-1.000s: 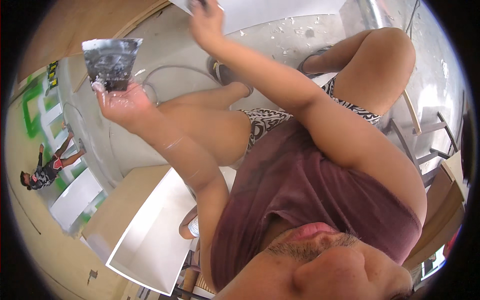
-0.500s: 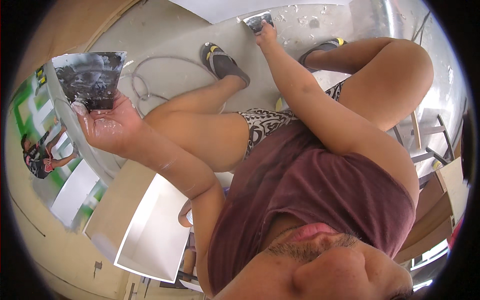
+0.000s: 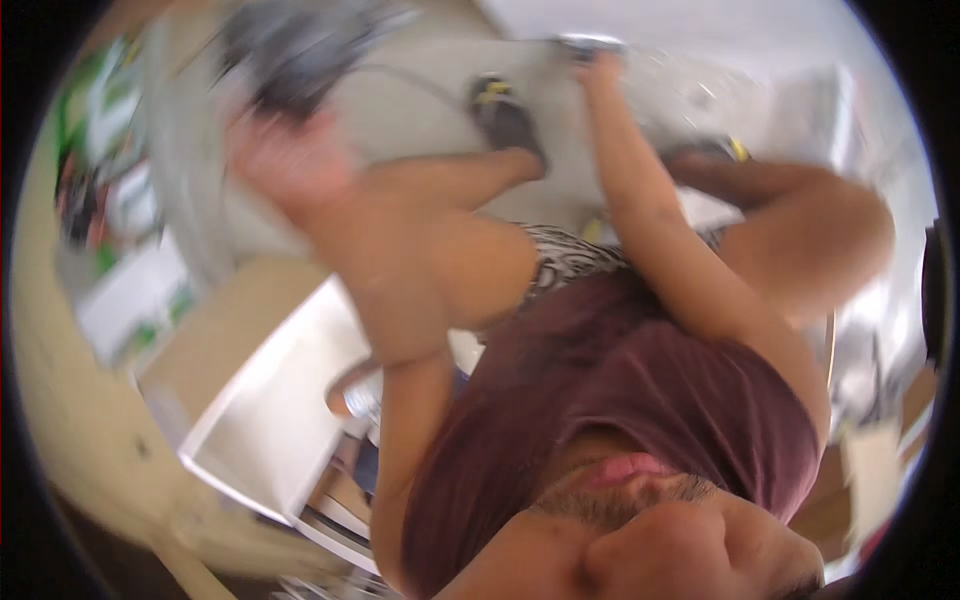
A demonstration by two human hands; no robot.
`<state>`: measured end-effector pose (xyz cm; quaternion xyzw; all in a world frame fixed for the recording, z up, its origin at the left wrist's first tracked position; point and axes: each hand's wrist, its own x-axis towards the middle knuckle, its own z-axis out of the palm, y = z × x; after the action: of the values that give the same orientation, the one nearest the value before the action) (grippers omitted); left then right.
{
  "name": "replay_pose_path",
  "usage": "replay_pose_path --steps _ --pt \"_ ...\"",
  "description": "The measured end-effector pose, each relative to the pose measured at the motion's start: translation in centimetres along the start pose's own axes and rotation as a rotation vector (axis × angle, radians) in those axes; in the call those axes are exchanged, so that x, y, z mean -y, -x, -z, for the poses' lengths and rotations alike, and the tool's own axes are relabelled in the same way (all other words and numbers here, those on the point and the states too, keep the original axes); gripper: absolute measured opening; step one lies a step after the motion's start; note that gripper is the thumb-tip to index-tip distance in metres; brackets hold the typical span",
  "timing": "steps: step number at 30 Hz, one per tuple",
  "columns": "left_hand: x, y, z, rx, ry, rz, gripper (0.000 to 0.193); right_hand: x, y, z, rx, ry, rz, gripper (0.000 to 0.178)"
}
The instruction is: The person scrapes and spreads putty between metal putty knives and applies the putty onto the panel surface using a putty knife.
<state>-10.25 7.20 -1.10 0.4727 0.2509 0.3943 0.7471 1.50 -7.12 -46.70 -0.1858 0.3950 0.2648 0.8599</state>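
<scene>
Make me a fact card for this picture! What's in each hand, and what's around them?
Left hand: holding a wide dark scraper, blurry
Right hand: holding a flat blade close to a white panel; touching or not, I can't tell
Shirt: dark maroon top
Nearby: open white box, below the left hand in the picture

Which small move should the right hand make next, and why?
Perhaps lay the small blade in the right hand flat against the white panel: it appears right by the panel's edge, though contact is unclear, while the left hand holds the broad dark blade apart from the panel.
</scene>
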Motion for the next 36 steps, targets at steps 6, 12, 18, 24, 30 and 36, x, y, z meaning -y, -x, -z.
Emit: replay_pose_path --steps 6,12,18,24,30,36 --pt "2.4 -0.9 -0.6 -0.077 0.349 -0.024 0.007 2.6 -1.0 -8.0 0.013 0.153 -0.114 0.033" --pt "-2.0 -0.9 -4.1 -0.139 0.176 -0.128 0.016 4.9 3.3 -20.6 -0.021 0.218 0.116 0.037" --pt "-0.6 -2.2 -2.6 -0.223 0.324 -0.144 0.010 3.4 12.0 -30.4 0.369 0.433 0.202 0.038" --pt "-2.8 -2.1 0.5 -0.026 0.475 -0.045 0.022 5.3 22.1 -38.6 0.667 0.770 0.865 0.039" --pt "-6.1 -0.7 1.6 -0.093 0.468 -0.149 0.025 9.3 33.0 -41.5 0.602 1.198 1.695 0.040" --pt "-8.0 -0.3 3.4 -0.032 0.569 -0.158 0.026 10.0 36.8 -41.5 0.176 1.897 1.980 0.042"
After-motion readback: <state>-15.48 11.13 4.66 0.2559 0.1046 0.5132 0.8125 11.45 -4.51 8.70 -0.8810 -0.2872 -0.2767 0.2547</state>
